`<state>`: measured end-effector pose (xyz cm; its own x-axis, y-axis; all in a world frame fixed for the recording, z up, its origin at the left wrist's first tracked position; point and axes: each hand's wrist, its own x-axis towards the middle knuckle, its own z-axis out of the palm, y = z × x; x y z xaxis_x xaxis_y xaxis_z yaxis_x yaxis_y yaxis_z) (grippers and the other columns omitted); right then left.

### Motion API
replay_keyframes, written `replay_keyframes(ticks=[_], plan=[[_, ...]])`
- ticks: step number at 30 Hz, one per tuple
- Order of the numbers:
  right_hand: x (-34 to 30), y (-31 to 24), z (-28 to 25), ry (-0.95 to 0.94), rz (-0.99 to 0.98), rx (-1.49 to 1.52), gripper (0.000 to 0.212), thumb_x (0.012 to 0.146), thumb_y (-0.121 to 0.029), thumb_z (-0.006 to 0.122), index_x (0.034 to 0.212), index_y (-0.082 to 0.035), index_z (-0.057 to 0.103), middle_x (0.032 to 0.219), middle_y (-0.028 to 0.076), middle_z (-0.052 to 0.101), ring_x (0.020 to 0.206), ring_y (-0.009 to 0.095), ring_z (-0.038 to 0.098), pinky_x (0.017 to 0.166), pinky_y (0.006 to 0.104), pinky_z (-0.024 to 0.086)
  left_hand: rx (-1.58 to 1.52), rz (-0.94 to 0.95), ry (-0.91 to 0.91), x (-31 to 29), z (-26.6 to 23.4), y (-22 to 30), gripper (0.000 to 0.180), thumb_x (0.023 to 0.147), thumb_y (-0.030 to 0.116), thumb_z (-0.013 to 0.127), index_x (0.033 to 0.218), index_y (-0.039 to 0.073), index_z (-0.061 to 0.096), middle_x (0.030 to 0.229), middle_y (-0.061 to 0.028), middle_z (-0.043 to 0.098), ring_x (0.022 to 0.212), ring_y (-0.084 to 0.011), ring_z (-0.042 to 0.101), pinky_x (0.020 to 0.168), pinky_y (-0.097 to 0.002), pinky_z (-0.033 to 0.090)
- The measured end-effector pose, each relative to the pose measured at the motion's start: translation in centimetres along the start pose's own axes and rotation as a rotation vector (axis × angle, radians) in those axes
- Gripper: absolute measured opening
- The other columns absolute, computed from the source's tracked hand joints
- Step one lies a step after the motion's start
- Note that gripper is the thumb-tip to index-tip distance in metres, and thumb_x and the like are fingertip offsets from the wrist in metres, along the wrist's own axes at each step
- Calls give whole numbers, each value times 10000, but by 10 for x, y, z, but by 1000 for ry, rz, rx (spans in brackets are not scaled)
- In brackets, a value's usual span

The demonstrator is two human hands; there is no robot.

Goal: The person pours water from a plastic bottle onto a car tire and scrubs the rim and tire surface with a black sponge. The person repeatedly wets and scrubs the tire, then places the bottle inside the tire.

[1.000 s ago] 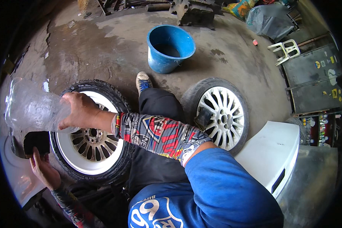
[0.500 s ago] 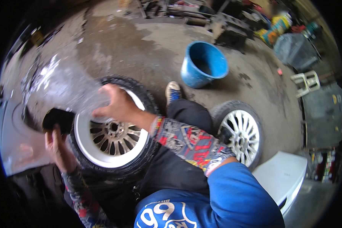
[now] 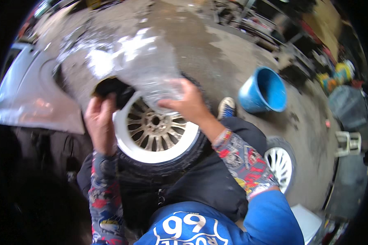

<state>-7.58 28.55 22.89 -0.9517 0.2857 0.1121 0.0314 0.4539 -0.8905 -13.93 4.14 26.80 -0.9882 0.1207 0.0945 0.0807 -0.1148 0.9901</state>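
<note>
My left hand point(image 3: 100, 122) pinches a dark, soft-looking pad point(image 3: 113, 90) with a thin yellowish edge, held over the upper left rim of a wheel; whether it is a sponge or a folded cloth I cannot tell. My right hand point(image 3: 188, 100) curls its fingers round a see-through, ribbed plastic thing point(image 3: 147, 61), like a large bottle, tilted up and away to the left. Beneath both hands the wheel point(image 3: 157, 153) lies across my legs, its black tyre round a white rim. Brownish dirt shows on its spokes and hub.
A blue bucket point(image 3: 253, 96) stands beyond my right shoe point(image 3: 226, 109). To the right lies a second wheel with white spokes point(image 3: 280, 163). A silver car body panel point(image 3: 37, 90) is at the left. Scrap and a white plastic stool point(image 3: 348, 143) line the far and right sides.
My view has turned left, so the scene sits further right. My left hand has come up and now grips the dark pad more plainly. The right hand keeps the clear plastic thing.
</note>
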Motion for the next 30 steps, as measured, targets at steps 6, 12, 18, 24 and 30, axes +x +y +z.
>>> replay_keyframes(ticks=[6,12,18,24,30], plan=[[-2,-14,3,-30,18,239,535,771,-156,882,1199,75,659,1096,138,720,1025,211,671,930,341,532,231,123,75,5,5,-7,179,886,123,630,916,-53,610,730,-147,577,652,-215,532,620,-409,462],[-5,-10,4,-89,142,229,645,801,-114,889,1344,48,579,1284,155,627,1185,237,599,1027,339,492,158,180,102,3,11,-13,168,863,91,639,955,-49,658,850,-229,676,788,-350,684,715,-427,525],[-4,-6,7,-101,184,292,687,823,-110,876,1401,42,537,1352,167,589,1238,253,579,1050,359,486,278,181,104,-1,6,-5,170,889,86,641,986,-52,662,802,-175,677,720,-211,650,678,-368,513],[-4,-4,10,-131,173,293,654,825,-120,866,1380,45,564,1290,169,636,1181,252,618,1048,362,480,337,283,174,1,5,-13,184,850,104,633,945,-53,642,821,-205,636,780,-309,636,732,-417,517],[1,1,2,-51,101,81,693,801,-195,883,1369,60,579,1308,190,642,1185,247,629,1032,343,494,97,157,45,2,0,-8,202,946,78,627,1098,-38,694,964,-96,719,872,-156,666,806,-314,538]])
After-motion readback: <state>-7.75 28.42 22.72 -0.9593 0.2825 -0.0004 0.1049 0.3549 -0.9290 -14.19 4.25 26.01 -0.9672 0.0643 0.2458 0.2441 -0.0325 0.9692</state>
